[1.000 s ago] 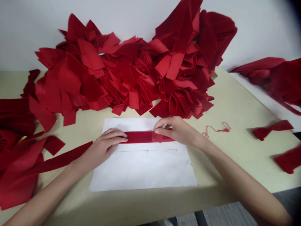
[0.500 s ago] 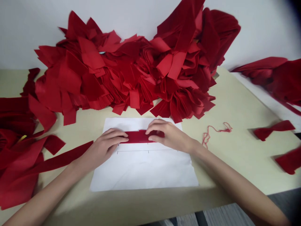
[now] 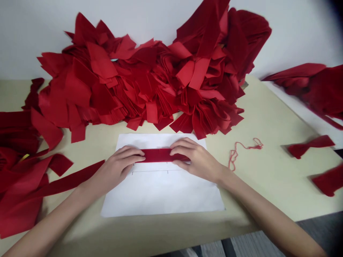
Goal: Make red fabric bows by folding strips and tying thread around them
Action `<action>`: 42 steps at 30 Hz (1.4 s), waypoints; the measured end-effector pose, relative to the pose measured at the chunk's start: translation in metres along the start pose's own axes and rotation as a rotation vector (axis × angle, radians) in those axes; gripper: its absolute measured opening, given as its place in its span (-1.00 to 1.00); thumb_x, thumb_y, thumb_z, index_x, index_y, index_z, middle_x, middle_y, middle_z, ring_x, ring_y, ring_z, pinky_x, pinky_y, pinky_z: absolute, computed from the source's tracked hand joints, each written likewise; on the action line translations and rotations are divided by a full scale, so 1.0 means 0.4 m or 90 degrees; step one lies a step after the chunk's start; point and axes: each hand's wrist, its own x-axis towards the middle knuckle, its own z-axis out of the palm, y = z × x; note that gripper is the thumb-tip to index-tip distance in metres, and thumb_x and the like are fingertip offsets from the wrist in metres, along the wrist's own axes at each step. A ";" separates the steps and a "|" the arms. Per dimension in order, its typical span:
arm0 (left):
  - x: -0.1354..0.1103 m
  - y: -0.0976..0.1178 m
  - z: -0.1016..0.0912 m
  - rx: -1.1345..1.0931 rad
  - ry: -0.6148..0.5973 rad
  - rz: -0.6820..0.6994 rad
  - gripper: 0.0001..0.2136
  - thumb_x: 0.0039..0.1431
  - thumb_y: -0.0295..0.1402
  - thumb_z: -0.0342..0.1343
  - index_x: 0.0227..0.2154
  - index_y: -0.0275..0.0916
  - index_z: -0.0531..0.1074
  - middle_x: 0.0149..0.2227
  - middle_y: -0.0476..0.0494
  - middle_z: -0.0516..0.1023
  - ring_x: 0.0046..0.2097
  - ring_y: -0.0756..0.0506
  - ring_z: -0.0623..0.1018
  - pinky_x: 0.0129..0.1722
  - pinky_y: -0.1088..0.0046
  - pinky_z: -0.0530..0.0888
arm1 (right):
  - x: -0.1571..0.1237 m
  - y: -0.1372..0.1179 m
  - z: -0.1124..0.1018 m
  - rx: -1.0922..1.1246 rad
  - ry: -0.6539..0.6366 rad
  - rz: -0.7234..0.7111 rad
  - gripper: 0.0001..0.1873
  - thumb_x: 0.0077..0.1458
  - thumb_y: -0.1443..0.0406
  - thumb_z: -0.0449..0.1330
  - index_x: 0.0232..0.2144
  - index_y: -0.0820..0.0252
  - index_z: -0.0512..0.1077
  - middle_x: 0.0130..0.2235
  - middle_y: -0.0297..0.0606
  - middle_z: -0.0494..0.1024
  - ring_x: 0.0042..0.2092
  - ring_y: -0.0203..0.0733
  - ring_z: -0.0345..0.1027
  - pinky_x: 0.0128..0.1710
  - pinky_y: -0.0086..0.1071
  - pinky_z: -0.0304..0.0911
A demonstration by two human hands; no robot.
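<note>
A dark red fabric strip (image 3: pixel 158 155) lies folded across a white paper sheet (image 3: pixel 160 192) marked with thin ruled lines. My left hand (image 3: pixel 118 166) presses flat on the strip's left end, fingers stretched out. My right hand (image 3: pixel 194 159) lies on its right end, fingers curled over the folded edge and pressing it down. The strip's left part runs on under my left hand and off the paper as a long red tail (image 3: pixel 66 180).
A big heap of red fabric pieces (image 3: pixel 150 78) fills the back of the beige table (image 3: pixel 268 117). More red cloth (image 3: pixel 16 157) lies at the left. A red thread (image 3: pixel 241 150), a red bow (image 3: pixel 311 146) and more red fabric (image 3: pixel 316 85) lie at the right.
My right hand has folded the strip's right end over to the left and now presses it down near the middle. My left hand has stayed put.
</note>
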 end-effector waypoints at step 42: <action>0.019 0.027 -0.020 0.150 -0.078 -0.002 -0.77 0.29 -0.50 -0.09 -0.12 -0.23 0.43 -0.05 -0.12 0.50 0.02 -0.12 0.41 -0.02 0.23 0.38 | 0.005 -0.004 0.040 -0.077 0.049 -0.032 -0.92 0.11 0.34 0.17 -0.35 0.19 0.48 -0.12 -0.28 0.55 -0.06 -0.18 0.37 0.03 -0.23 0.22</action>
